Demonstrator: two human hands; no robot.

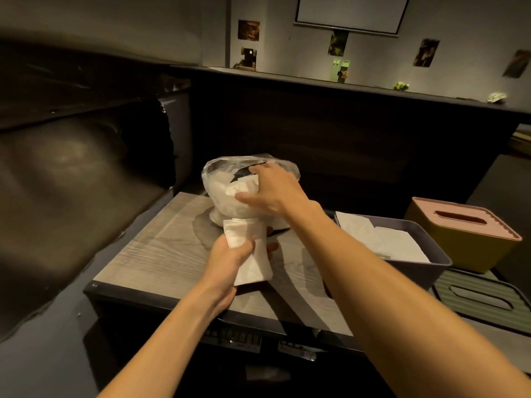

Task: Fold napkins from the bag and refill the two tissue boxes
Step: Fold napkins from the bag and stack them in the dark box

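The left hand (230, 254) gripped a folded wad of napkins (250, 251), thumb across the top and fingers curled under, holding it just above the table (149, 254). The right hand (270, 191) reached into the mouth of the bag (218, 182); its thumb and fingers looked pinched on a white napkin at the opening, though the fingertips were partly hidden by plastic.

The napkins were thin paper, so they likely weighed almost nothing, flopped wherever unsupported and would tear or crease under a hard tug. A light pinch at one edge or corner seemed the best hold, peeling off one sheet rather than a clump. The bag was clear, soft film; it would probably slide and collapse, so it would want steadying if the paper snagged.

The bag stood at the far edge of the table, just beyond the held wad. To the right, an open grey box (425, 259) already held flat white sheets, its lid (482, 297) lying in front of it. Behind that sat a yellow box (448, 242) with its pink slotted lid on, seemingly yet to be refilled.
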